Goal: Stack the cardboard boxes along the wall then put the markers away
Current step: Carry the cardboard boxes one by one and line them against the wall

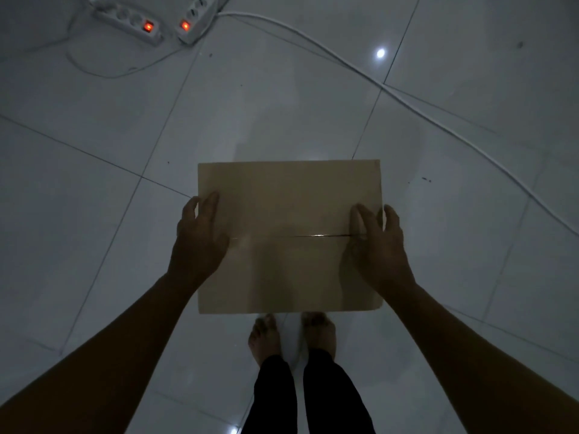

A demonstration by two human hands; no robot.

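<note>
While one cardboard box (289,236) is held flat-top-up above the tiled floor (94,183), left hand (197,242) and right hand (377,245) each grip a side edge with curled fingers, two bare feet (264,336) below, two power strips (128,21) and one white cable (360,70) beyond.

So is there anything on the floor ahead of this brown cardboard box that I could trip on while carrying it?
Yes. A white cable runs across the grey tiled floor beyond the brown cardboard box, and two white power strips lie further ahead. The left hand and right hand grip the box sides. No wall is in view.
</note>
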